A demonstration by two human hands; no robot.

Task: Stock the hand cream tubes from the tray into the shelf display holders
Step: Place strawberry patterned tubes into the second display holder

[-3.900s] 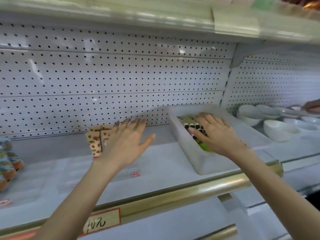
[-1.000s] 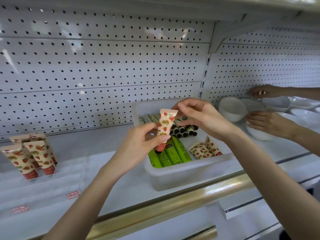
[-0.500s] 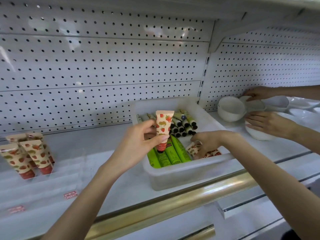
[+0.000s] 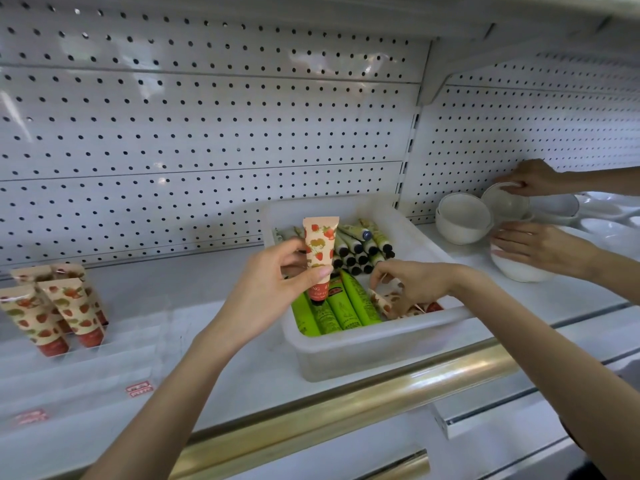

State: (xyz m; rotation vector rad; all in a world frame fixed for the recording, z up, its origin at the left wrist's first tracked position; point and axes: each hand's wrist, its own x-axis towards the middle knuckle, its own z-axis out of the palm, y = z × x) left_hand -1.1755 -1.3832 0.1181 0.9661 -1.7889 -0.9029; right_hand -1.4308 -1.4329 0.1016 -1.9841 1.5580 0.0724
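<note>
Gathering tubes from the translucent plastic tray (image 4: pixel 381 344).
Upright strawberry-print tube (image 4: pixel 320 251) gripped by left hand (image 4: pixel 277 292); right hand (image 4: pixel 419 282) fingers pinch second tube (image 4: pixel 379 301); next, clear holders (image 4: pixel 138 341) left.

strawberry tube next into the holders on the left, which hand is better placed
Left. The left hand already pinches a strawberry tube upright and is nearer the display holders; the right hand is down in the tray, fingers curled on another tube.

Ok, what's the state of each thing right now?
left hand, pinches held tube upright, cap down, over tray.
right hand, in tray on loose strawberry tubes, grip unclear.
tray, on shelf, part full.
green tubes, lying in tray.
dark-capped tubes, stacked in tray.
shelf tubes, standing cap-down at left.
</note>
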